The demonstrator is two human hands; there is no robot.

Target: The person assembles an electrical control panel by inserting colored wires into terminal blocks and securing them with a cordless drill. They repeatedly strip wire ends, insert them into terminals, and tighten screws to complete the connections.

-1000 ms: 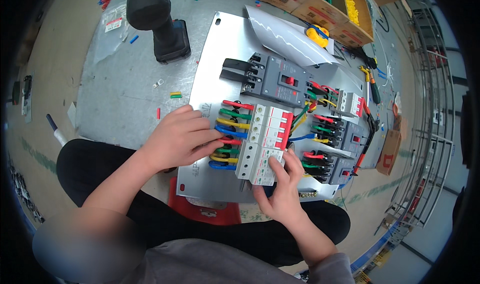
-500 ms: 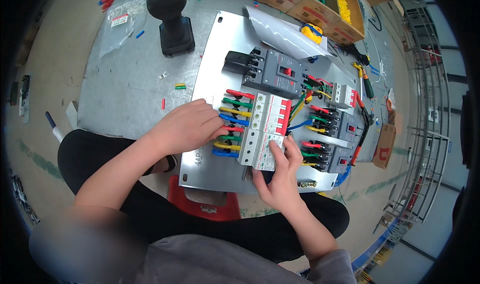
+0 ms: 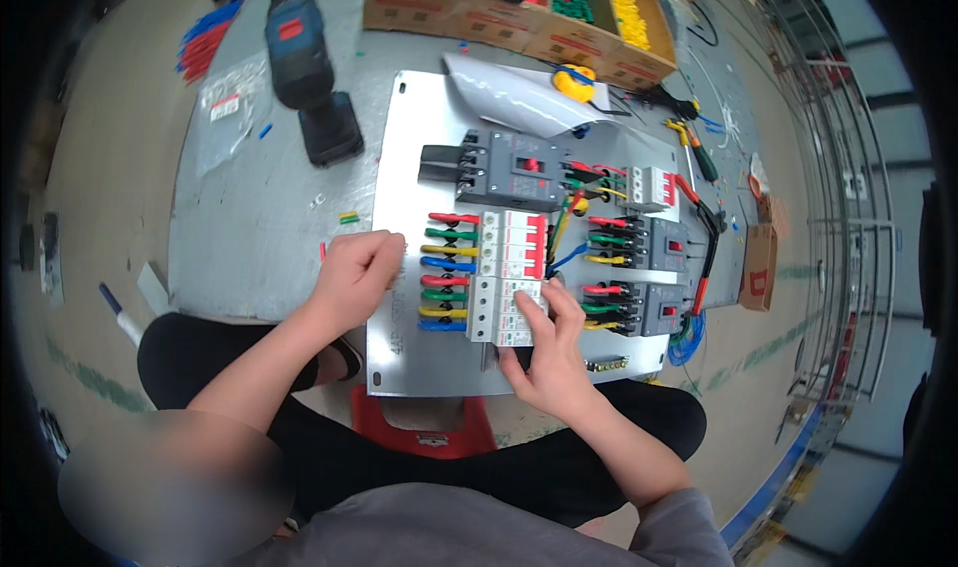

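Observation:
A metal mounting plate [image 3: 399, 183] bears several electrical devices. My right hand [image 3: 554, 352] grips the lower white modular block [image 3: 484, 309], fingers over its front and thumb at its near end. Directly above it is a white circuit breaker [image 3: 514, 243] with red levers. Short red, green, yellow and blue wires [image 3: 447, 265] loop from the left side of both. My left hand [image 3: 357, 280] is closed, thumb against the curled fingers, over the plate's left edge and apart from the wires. Whatever it may hold is hidden.
A large grey breaker [image 3: 514, 166] and two smaller ones [image 3: 664, 243] share the plate. Beyond it lie a rolled plastic sheet [image 3: 519, 93], a yellow tape measure [image 3: 574, 83] and a cardboard box [image 3: 449, 8] of coloured sleeves. A cordless drill [image 3: 304, 63] stands left; a red stool [image 3: 424, 427] is below.
My left hand has drawn back leftward from the wire loops. My right hand stays on the lower block. The whole view has shifted, showing more of the drill and the sleeve box.

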